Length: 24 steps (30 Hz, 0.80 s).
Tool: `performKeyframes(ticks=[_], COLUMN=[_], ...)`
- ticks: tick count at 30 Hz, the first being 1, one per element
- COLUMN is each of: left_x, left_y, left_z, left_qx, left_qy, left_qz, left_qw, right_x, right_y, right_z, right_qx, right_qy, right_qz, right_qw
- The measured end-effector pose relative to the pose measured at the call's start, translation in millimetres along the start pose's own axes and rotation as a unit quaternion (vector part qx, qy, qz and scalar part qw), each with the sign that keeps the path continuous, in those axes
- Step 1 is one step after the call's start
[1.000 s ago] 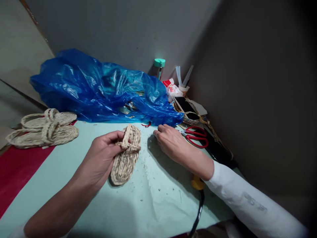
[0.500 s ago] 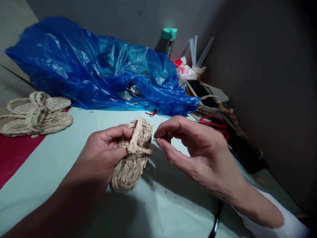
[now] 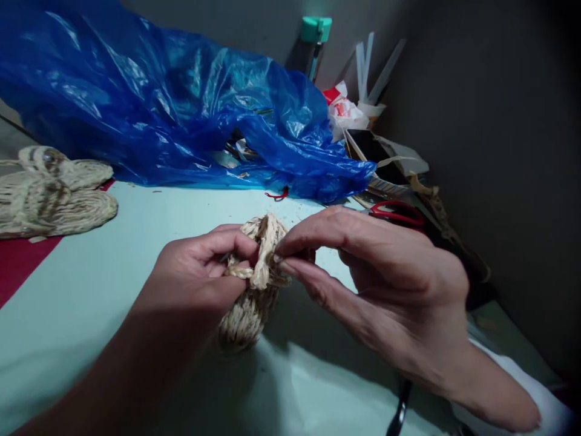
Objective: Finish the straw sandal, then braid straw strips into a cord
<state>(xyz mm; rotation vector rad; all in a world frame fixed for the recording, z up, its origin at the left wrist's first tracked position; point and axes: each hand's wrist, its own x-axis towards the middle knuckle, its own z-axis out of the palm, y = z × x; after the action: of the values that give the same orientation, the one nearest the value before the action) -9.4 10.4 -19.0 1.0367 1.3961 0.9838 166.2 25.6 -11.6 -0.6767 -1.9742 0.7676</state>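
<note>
A small woven straw sandal [image 3: 247,318] is tilted above the pale green work surface, its braided straps facing up. My left hand [image 3: 202,272] grips it from the left, thumb and fingers closed around the strap. On the other side, my right hand [image 3: 385,278] pinches a tiny shiny piece [image 3: 276,258] between thumb and forefinger, right at the strap. The fingertips hide most of that piece, so its kind does not show. Two straw sandals [image 3: 86,212] like this one lie at the left on a red sheet.
A large crumpled blue plastic bag [image 3: 181,121] spreads along the back, a red string [image 3: 278,195] before it. Red-handled scissors [image 3: 397,212] lie behind my right hand. A cup [image 3: 372,110] of translucent sticks stands at the back right. A black object [image 3: 399,412] lies near the front.
My right hand has moved left, bringing the tiny shiny piece from beside the sandal to its strap. The sandal has turned and shifted slightly right in my left hand. The camera view has shifted.
</note>
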Motion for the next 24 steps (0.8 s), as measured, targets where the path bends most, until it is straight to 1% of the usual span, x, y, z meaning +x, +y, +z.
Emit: performKeyframes(ticks=[3,6,8,13,19,24], left_x=[0.7,2.0,3.4,5.8,2.3,3.8], left_y=[-1.1,-2.9,-3.5,-3.2,-3.2,-5.1], left_z=[-1.3,-2.5,-3.2,-4.0,-4.1,-3.9], left_qx=[-0.011,-0.006,-0.001,0.019,0.018,0.021], left_qy=[-0.020,-0.019,-0.024,-0.043,-0.034,-0.033], left_qz=[0.006,0.000,-0.002,0.010,-0.001,-0.005], left_qw=[1.000,1.000,1.000,0.999,0.999,0.999], right_x=[0.3,1.3,1.9,0.5,-6.3,-6.7], right_y=[-0.5,-3.3,-4.8,-4.9,-1.7,-0.8], right_z=[-3.4,-7.8,-9.9,-8.9,-2.8,-6.3], right_qx=[-0.035,-0.071,-0.090,-0.140,-0.199,-0.222], right_qy=[-0.019,-0.057,-0.068,-0.072,-0.053,-0.080], right_qz=[-0.023,-0.027,-0.032,-0.038,-0.018,-0.029], right_qw=[0.999,0.995,0.993,0.987,0.978,0.971])
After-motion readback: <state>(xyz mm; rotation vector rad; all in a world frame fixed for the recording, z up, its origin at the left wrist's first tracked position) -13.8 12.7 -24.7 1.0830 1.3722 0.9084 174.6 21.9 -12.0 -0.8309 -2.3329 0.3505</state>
